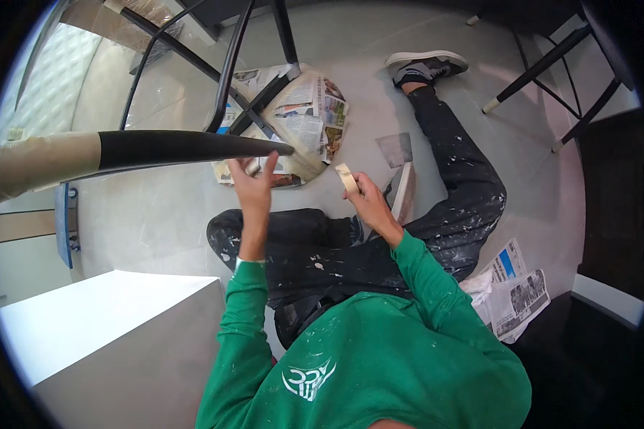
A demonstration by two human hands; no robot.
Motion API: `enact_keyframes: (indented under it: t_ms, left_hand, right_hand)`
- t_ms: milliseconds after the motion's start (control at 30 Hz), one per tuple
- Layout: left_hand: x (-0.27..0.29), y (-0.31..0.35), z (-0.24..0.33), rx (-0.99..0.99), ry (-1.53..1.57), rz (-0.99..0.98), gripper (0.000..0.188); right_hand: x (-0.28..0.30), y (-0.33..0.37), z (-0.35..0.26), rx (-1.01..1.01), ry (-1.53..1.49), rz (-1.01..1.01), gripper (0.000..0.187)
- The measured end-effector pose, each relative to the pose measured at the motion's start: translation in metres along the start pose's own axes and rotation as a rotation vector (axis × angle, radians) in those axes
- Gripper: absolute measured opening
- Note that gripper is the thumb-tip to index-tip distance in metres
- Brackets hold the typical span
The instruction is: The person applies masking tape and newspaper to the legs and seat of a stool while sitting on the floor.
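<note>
My right hand pinches a piece of beige masking tape above my bent leg, in front of the newspaper-covered part of a chair. My left hand is raised just beneath a thick black chair leg, thumb and fingers apart. The thumb tip overlaps the leg's edge; whether it presses on it I cannot tell. Something pale shows between these fingers, too small to name. A beige wrapping covers the leg's near end. Newspaper and pale tape cover the rounded part where the black legs cross.
More black chair legs stand at the far right. A white box-like block is at the near left. Loose newspaper sheets lie at my right. A grey square sheet lies on the floor near my shoe. My legs stretch across the floor.
</note>
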State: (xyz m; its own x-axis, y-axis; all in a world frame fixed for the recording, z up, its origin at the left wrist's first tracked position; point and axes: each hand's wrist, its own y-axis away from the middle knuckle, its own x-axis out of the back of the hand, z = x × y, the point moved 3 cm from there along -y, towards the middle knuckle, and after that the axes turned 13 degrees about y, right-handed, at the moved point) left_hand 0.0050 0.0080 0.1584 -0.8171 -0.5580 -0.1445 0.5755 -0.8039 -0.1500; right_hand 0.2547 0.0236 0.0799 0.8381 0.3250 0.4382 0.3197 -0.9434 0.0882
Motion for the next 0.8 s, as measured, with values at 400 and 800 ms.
enact_keyframes:
  t_ms: [400,800]
  left_hand:
    - [0.033,0.097,-0.082,0.573,0.210,-0.205,0.026]
    - [0.017,0.093,-0.084,0.263,0.090,-0.154,0.020]
  right_hand:
    - [-0.056,0.036,-0.041,0.007,-0.001,-0.381,0.076]
    - [-0.070,0.003,-0.006,-0.159,0.087,-0.381,0.023]
